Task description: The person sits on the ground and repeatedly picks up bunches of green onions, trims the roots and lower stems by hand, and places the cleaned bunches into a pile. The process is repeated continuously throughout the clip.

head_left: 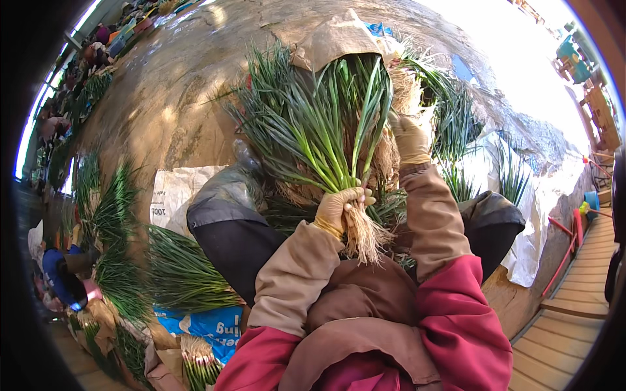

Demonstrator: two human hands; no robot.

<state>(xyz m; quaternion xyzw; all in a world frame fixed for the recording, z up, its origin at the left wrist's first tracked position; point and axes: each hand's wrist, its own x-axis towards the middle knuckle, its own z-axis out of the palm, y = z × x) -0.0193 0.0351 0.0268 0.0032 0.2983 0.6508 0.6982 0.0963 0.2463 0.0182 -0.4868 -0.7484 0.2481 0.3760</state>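
My left hand, in a pale rubber glove, is closed around a bunch of green onions just above its roots. The stringy whitish roots hang below the fist towards my lap, and the long green leaves fan out away from me. At the bunch's right edge is my gloved right hand, its fingers curled near the leaves and partly hidden. Whether it pinches anything cannot be told. Behind the held bunch lies a pile of green onions, with its dry-looking roots showing between my hands.
A brown sack covers the far end of the pile. More onions lie left of my bent knee, beside a blue printed bag. White sheeting spreads at right, near slatted planks. Another person is at far left.
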